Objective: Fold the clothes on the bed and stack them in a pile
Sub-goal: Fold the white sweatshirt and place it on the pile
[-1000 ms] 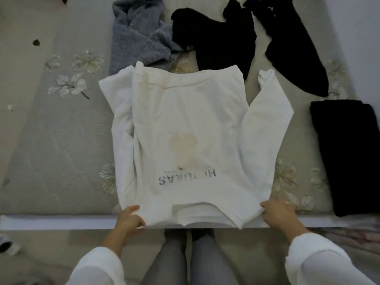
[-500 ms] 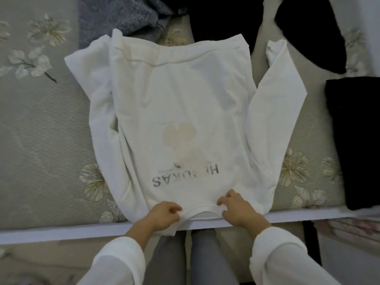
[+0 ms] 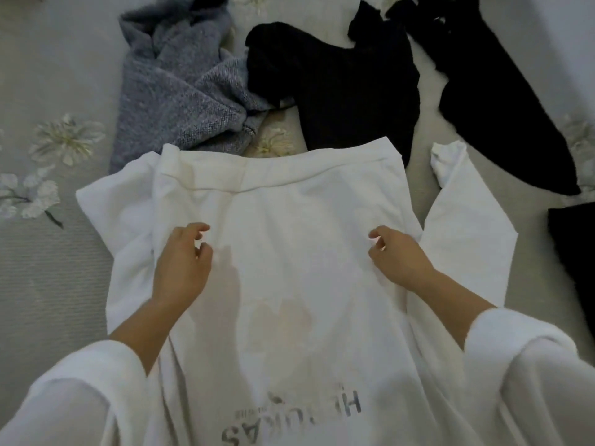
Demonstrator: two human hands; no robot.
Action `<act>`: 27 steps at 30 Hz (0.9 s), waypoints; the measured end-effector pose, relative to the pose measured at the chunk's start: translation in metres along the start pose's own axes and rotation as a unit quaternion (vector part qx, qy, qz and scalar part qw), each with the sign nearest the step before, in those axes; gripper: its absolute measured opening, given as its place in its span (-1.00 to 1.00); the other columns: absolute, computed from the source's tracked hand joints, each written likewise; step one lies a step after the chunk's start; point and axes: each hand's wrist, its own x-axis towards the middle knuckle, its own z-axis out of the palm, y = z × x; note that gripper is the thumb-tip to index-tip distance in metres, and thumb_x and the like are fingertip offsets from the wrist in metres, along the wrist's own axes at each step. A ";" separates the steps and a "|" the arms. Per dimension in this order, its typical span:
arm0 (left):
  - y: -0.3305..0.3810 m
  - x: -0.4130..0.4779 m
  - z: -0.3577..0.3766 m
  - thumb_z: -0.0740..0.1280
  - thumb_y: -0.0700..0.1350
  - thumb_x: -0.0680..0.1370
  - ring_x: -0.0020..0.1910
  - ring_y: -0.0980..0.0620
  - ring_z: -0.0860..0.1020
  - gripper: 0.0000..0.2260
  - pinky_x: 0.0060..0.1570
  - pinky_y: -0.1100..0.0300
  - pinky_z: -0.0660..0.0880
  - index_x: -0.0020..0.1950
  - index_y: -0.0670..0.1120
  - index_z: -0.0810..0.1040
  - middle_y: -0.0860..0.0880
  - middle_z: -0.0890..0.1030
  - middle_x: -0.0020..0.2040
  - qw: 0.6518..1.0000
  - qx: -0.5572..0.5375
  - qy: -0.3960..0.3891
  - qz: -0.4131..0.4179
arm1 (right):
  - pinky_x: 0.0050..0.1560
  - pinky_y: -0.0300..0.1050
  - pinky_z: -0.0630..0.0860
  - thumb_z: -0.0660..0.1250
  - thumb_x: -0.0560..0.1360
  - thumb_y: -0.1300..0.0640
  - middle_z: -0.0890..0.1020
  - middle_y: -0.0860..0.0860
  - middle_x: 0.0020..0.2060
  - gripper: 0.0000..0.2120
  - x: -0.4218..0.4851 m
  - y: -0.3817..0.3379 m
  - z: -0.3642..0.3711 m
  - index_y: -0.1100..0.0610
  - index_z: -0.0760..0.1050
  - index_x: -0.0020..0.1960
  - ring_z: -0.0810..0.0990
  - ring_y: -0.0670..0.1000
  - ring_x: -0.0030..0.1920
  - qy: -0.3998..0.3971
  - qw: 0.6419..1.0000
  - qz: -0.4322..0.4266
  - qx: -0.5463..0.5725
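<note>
Left hand point(image 3: 182, 262) and right hand point(image 3: 399, 257) loosely curled and empty, we hovered over the white shirt point(image 3: 289, 220); beyond it, sweater point(image 3: 180, 91) and black clothes point(image 3: 347, 91) lay unfolded.

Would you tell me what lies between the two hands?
Only bare cloth of the shirt, from left hand to right hand, in the head view.

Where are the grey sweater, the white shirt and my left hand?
grey sweater point(image 3: 180, 91): head view, on its crumpled knit middle.
white shirt point(image 3: 289, 252): head view, on its flat middle panel.
left hand point(image 3: 182, 262): head view, on the back of the hand.
</note>
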 end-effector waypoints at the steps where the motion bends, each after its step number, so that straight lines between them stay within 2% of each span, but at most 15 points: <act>1: 0.000 0.017 -0.002 0.24 -0.20 0.56 -0.20 0.02 0.48 -0.68 -0.10 0.12 0.41 0.31 -0.04 0.44 -0.07 0.48 0.13 0.999 0.007 0.031 0.010 | -0.10 -0.15 0.34 0.21 0.54 0.18 0.59 0.07 -0.03 -0.68 0.018 -0.003 -0.004 0.14 0.43 0.29 0.50 0.06 -0.07 0.014 1.000 -0.011 0.001; 4: -0.001 0.061 -0.005 0.23 -0.16 0.56 -0.23 0.04 0.40 -0.64 -0.12 0.08 0.37 0.37 -0.02 0.35 -0.10 0.43 0.14 0.990 0.003 0.137 0.017 | -0.16 -0.16 0.31 0.18 0.57 0.15 0.55 0.01 -0.11 -0.64 0.072 -0.013 -0.014 0.11 0.36 0.37 0.47 0.01 -0.15 0.066 0.997 -0.025 0.041; 7: -0.004 0.094 -0.007 0.21 -0.08 0.58 -0.15 0.04 0.39 -0.58 -0.11 0.05 0.37 0.44 0.05 0.25 -0.09 0.46 0.03 0.984 -0.022 0.179 0.009 | -0.14 -0.15 0.33 0.13 0.61 0.11 0.51 0.01 -0.17 -0.59 0.116 -0.023 -0.020 0.08 0.28 0.45 0.48 0.01 -0.19 0.128 0.989 -0.041 0.068; 10: -0.010 0.114 -0.005 0.18 -0.03 0.60 -0.09 -0.13 0.46 -0.56 -0.12 -0.02 0.40 0.48 0.09 0.21 -0.11 0.50 -0.22 0.992 0.024 0.125 0.023 | -0.09 -0.09 0.40 0.08 0.63 0.08 0.51 0.03 -0.16 -0.55 0.146 -0.036 -0.022 -0.01 0.19 0.51 0.49 0.03 -0.19 0.120 0.988 -0.092 0.023; 12: -0.014 0.120 -0.003 0.17 0.00 0.61 -0.06 -0.17 0.48 -0.58 -0.14 -0.02 0.38 0.47 0.10 0.24 -0.13 0.51 -0.20 0.993 0.084 0.083 0.025 | -0.02 -0.05 0.43 0.08 0.63 0.04 0.53 0.05 -0.04 -0.52 0.160 -0.043 -0.019 -0.10 0.11 0.53 0.51 0.06 -0.08 0.063 0.990 -0.117 -0.037; 15: -0.021 0.122 -0.003 0.18 0.02 0.60 -0.10 -0.19 0.52 -0.67 -0.19 0.00 0.39 0.37 0.08 0.31 -0.10 0.54 -0.22 0.988 0.123 0.087 0.022 | -0.03 -0.06 0.34 0.08 0.61 0.01 0.52 0.08 0.16 -0.49 0.172 -0.048 -0.011 -0.10 0.06 0.53 0.49 0.13 0.13 0.014 0.985 -0.120 -0.120; 18: -0.024 0.127 -0.012 0.22 0.04 0.58 -0.21 -0.17 0.58 -0.78 -0.18 0.00 0.47 0.22 0.06 0.37 -0.06 0.58 -0.31 0.991 0.106 0.077 0.015 | -0.09 -0.05 0.36 0.14 0.58 0.02 0.53 0.09 0.03 -0.43 0.181 -0.049 -0.012 -0.01 0.03 0.54 0.52 0.17 0.07 0.024 0.989 -0.076 -0.128; 20: -0.022 0.135 -0.020 0.24 0.04 0.57 -0.43 -0.05 0.60 -0.85 -0.25 0.07 0.53 0.12 0.11 0.39 0.00 0.61 -0.40 0.994 0.092 0.049 0.010 | -0.14 -0.04 0.37 0.16 0.58 0.04 0.54 0.08 -0.06 -0.56 0.187 -0.050 -0.018 0.07 0.20 0.43 0.51 0.15 -0.05 0.021 0.991 -0.056 -0.117; 23: -0.019 0.148 -0.031 0.26 0.03 0.55 -0.64 0.09 0.51 -0.95 -0.40 0.21 0.42 -0.08 0.09 0.43 0.05 0.59 -0.49 0.992 0.122 0.040 0.002 | -0.34 -0.09 0.30 0.16 0.57 0.07 0.44 0.02 -0.28 -0.80 0.186 -0.047 -0.024 0.14 0.37 0.14 0.43 0.04 -0.29 0.070 0.986 -0.062 -0.135; 25: -0.019 0.153 -0.037 0.26 0.05 0.55 -0.59 0.04 0.53 -0.92 -0.35 0.16 0.49 -0.12 0.10 0.43 0.03 0.57 -0.51 0.989 0.129 0.073 0.024 | -0.36 -0.11 0.27 0.14 0.58 0.06 0.46 0.03 -0.31 -0.82 0.181 -0.041 -0.027 0.16 0.40 0.04 0.39 0.02 -0.34 0.133 0.977 -0.074 -0.152; 27: -0.017 0.156 -0.043 0.26 0.12 0.53 -0.45 -0.10 0.57 -0.91 -0.26 -0.01 0.57 -0.05 0.14 0.45 -0.04 0.59 -0.43 0.987 0.068 0.141 0.044 | -0.26 -0.09 0.31 0.16 0.57 0.05 0.49 0.04 -0.30 -0.82 0.177 -0.034 -0.034 0.16 0.44 -0.02 0.41 0.06 -0.29 0.195 0.970 -0.089 -0.116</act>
